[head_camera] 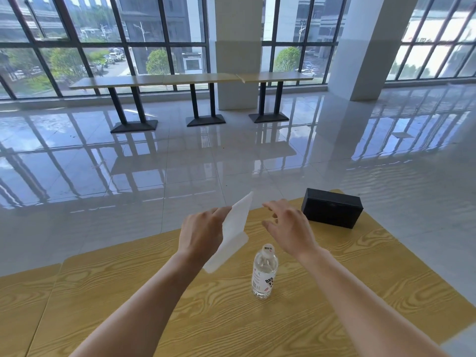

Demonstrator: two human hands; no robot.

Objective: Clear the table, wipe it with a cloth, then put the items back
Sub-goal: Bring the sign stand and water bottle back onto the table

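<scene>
With the left hand (201, 233) gripping the cloth (235, 228) above the table (154, 292) and the right hand (288, 228) spread empty, the person should first lift off the standing bottle (264, 274) and black box (332, 208).

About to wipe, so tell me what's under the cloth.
The cloth, held up by the left hand, hangs over bare table. The bottle stands beside it, not under. The strip of table behind the cloth is covered.

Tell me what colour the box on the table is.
The box is black, shown best in the head view.
</scene>
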